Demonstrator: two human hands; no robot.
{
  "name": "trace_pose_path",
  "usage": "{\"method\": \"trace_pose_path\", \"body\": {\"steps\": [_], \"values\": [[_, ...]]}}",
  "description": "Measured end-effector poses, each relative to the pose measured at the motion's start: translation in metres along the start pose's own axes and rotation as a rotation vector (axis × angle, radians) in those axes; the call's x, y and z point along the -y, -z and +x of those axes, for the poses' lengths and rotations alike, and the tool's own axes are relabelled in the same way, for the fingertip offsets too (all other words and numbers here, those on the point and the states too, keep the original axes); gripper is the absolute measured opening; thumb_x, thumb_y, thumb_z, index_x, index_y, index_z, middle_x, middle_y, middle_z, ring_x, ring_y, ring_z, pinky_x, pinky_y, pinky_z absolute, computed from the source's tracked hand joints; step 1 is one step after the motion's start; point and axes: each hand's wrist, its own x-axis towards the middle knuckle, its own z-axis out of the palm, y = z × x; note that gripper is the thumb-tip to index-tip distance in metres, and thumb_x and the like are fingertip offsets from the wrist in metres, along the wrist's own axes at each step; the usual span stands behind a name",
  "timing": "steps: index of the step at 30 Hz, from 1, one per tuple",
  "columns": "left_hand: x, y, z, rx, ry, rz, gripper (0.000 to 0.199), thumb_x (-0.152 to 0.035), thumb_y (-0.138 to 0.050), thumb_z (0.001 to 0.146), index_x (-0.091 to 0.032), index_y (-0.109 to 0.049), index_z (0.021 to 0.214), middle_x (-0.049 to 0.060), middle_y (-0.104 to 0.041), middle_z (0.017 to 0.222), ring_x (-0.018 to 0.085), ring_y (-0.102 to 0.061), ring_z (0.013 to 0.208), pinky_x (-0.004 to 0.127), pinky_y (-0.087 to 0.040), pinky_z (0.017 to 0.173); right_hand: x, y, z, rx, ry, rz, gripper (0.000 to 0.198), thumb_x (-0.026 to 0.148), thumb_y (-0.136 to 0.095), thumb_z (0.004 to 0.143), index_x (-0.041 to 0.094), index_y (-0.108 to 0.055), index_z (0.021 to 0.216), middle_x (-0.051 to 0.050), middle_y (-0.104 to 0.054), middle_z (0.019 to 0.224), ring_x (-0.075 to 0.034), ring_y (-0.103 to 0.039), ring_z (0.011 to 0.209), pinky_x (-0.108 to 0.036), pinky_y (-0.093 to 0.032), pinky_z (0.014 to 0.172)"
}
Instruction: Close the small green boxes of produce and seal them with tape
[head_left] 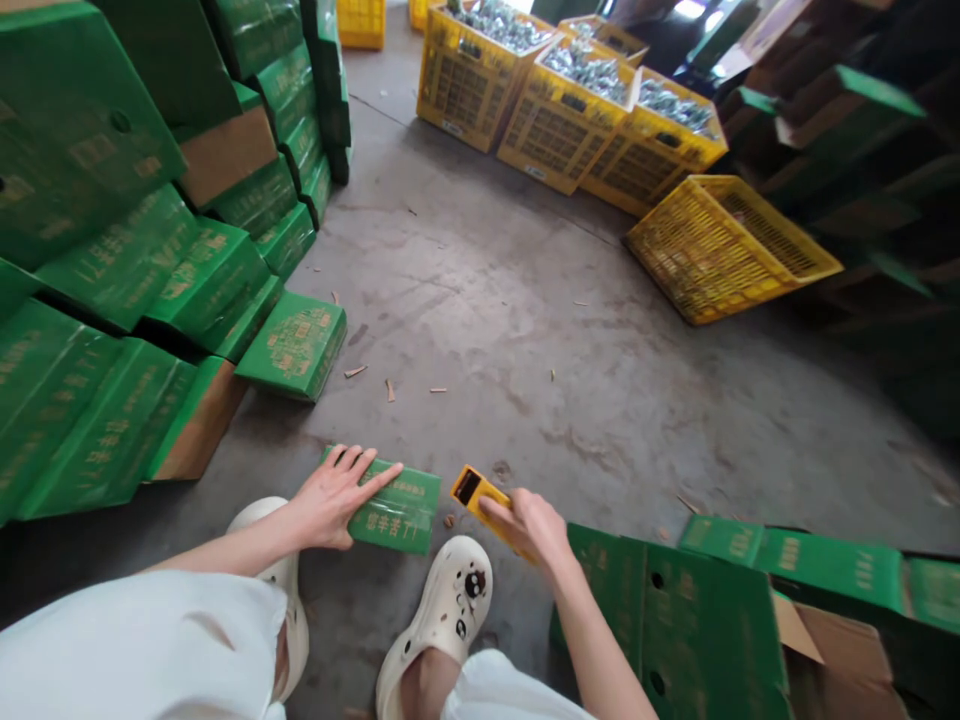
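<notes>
A narrow green carton (401, 512) with printed characters and a strip of shiny clear tape stands on the floor in front of my feet. My left hand (337, 498) lies spread across its left end, the fingertips near the far edge and the thumb by the near edge. To the right of the carton, my right hand (531, 522) is wrapped round a yellow hand tool (474, 490) with a dark rectangular opening at its front end. The tool is apart from the carton. Its lower part is hidden by my hand.
Stacked green cartons (210, 280) rise at left, with a flat green box (294, 345) beside them. More green cartons (697, 610) lie at lower right. Yellow crates (555, 130) with shiny contents stand ahead, near a tilted yellow crate (720, 250). Cardboard scraps (390, 390) litter the floor.
</notes>
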Motion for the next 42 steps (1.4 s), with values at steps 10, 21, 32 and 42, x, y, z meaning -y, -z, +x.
{"method": "trace_pose_path", "body": {"steps": [10,21,32,42], "values": [[0.013,0.015,0.019,-0.265,0.364,-0.505,0.079,-0.059,-0.068,0.084,-0.025,-0.051,0.152,0.015,-0.054,0.143,0.035,-0.056,0.126,0.048,-0.046,0.106,0.008,0.018,-0.023,0.307,0.453,0.960,0.065,0.076,-0.061,0.085,0.014,-0.071,0.101,-0.005,-0.069,0.082,-0.017,-0.057,0.070,-0.026,-0.044,0.063],[0.001,0.043,0.018,0.390,0.519,-1.931,0.054,-0.054,-0.090,0.069,-0.017,-0.075,0.106,0.011,-0.075,0.110,0.019,-0.071,0.092,0.035,-0.056,0.085,0.035,0.005,-0.021,0.428,0.601,0.892,0.067,0.081,-0.066,0.079,0.015,-0.066,0.091,0.001,-0.057,0.073,-0.012,-0.044,0.064,-0.022,-0.033,0.056],[0.010,0.031,0.018,0.157,0.524,-1.793,0.047,-0.044,-0.094,0.062,-0.015,-0.075,0.094,0.003,-0.073,0.084,0.015,-0.069,0.076,0.026,-0.052,0.070,0.050,0.007,-0.025,0.294,0.551,0.748,0.059,0.071,-0.071,0.079,0.015,-0.070,0.094,0.000,-0.063,0.076,-0.016,-0.053,0.069,-0.023,-0.038,0.056],[0.027,0.028,0.030,-0.014,0.461,-1.559,0.033,-0.038,-0.087,0.066,-0.014,-0.076,0.087,0.003,-0.073,0.072,0.016,-0.066,0.066,0.026,-0.047,0.062,0.054,0.006,-0.032,0.204,0.503,0.629,0.059,0.074,-0.066,0.082,0.016,-0.066,0.087,0.002,-0.057,0.072,-0.013,-0.048,0.066,-0.022,-0.031,0.054]]}}
